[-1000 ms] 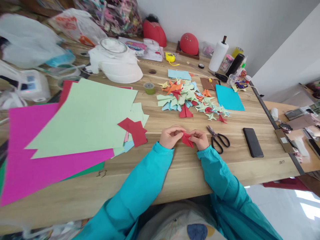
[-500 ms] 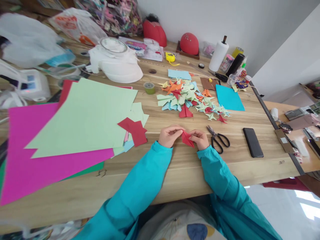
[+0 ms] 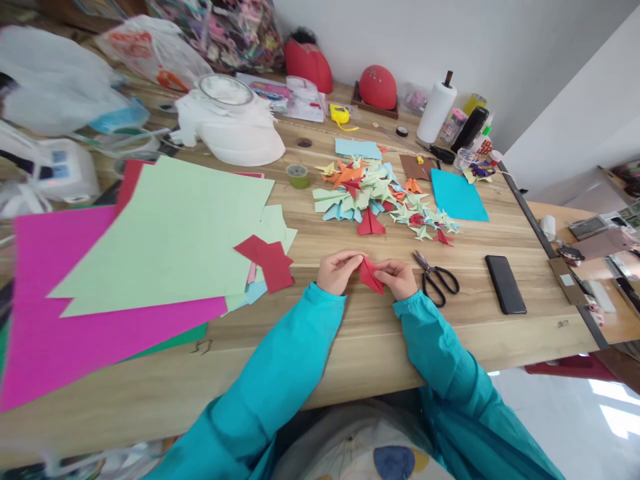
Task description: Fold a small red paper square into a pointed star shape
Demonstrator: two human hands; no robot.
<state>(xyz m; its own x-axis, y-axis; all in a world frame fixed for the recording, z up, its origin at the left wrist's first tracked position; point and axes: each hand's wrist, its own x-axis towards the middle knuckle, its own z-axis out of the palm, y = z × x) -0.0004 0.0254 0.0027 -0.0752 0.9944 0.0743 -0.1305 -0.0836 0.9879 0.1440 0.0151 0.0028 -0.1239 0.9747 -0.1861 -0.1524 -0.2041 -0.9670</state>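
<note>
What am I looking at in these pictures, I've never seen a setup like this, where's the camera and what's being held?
There is no machine here, just a person's bare hands. One camera, worn on the head, took every picture, looking forward and down. The left hand and right hand, in blue-green sleeves, hold a small folded piece of red paper between their fingers. On the wooden table, large colored sheets lie to the left, and a pile of folded paper shapes sits beyond the hands. To the right are scissors and, farther over, a phone.
</note>
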